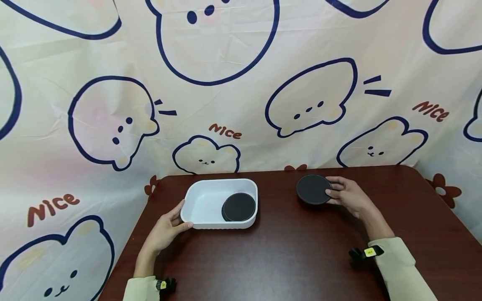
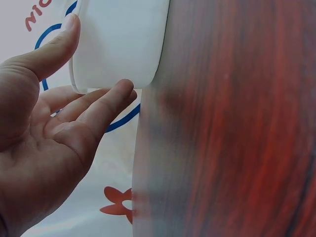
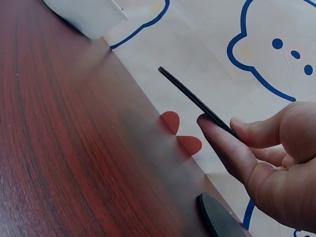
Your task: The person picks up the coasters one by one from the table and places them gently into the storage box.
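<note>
My left hand (image 1: 163, 232) holds the left front corner of a white rectangular tub (image 1: 203, 205), thumb along the front side and fingers against the left end. Inside the tub, toward its right, lies a black round coaster (image 1: 239, 207). To the right, my right hand (image 1: 350, 196) pinches another thin black coaster (image 1: 313, 189) by its edge between thumb and fingers, raised above the table. In the right wrist view this held coaster (image 3: 190, 96) appears edge-on and tilted. A further black coaster (image 3: 222, 217) with a stitched rim lies below it on the table, mostly hidden in the head view.
A dark red-brown wooden table (image 1: 278, 255) bears everything. Behind it hangs a pale cloth (image 1: 248, 104) printed with blue cartoon outlines, meeting the table's back edge. Black wrist bands (image 1: 365, 252) sit over the light sleeves.
</note>
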A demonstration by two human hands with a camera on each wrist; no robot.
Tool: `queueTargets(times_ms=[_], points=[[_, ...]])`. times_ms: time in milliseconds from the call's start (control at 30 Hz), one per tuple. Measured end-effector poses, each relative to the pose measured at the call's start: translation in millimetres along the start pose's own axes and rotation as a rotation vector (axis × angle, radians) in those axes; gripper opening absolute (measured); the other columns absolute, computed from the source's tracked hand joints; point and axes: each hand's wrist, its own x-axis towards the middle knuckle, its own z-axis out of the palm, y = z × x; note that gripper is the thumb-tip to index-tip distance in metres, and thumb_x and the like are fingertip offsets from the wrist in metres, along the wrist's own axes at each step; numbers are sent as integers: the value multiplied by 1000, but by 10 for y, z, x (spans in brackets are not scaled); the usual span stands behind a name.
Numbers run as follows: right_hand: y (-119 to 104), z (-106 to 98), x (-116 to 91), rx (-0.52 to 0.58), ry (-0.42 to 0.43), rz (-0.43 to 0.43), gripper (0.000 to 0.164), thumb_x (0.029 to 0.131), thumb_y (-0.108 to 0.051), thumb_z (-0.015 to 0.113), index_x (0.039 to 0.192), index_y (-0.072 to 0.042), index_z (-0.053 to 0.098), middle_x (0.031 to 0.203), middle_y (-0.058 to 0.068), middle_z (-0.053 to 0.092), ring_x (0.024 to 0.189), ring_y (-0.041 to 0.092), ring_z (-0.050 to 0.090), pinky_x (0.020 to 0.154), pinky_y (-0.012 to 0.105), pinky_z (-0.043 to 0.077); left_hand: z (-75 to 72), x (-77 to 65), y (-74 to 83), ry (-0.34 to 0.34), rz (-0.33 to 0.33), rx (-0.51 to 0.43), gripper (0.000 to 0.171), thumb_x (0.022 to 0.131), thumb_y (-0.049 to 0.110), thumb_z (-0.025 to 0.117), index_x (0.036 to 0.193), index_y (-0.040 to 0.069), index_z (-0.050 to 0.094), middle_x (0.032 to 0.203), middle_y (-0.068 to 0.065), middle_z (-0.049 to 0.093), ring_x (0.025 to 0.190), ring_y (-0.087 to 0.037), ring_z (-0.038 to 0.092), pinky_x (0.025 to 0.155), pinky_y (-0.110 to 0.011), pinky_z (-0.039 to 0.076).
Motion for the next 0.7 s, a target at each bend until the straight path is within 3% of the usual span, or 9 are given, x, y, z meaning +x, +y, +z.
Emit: queueTargets(times_ms=[700], points=[[-25,17,-38,89,-28,-3,69,111,-3,55,170,1,19,163,35,37,105,3,74,94,26,63,11,-2,2,4,-1,10,92,100,18,78,171,5,21,174,-27,27,148,-47,51,102,-34,61]])
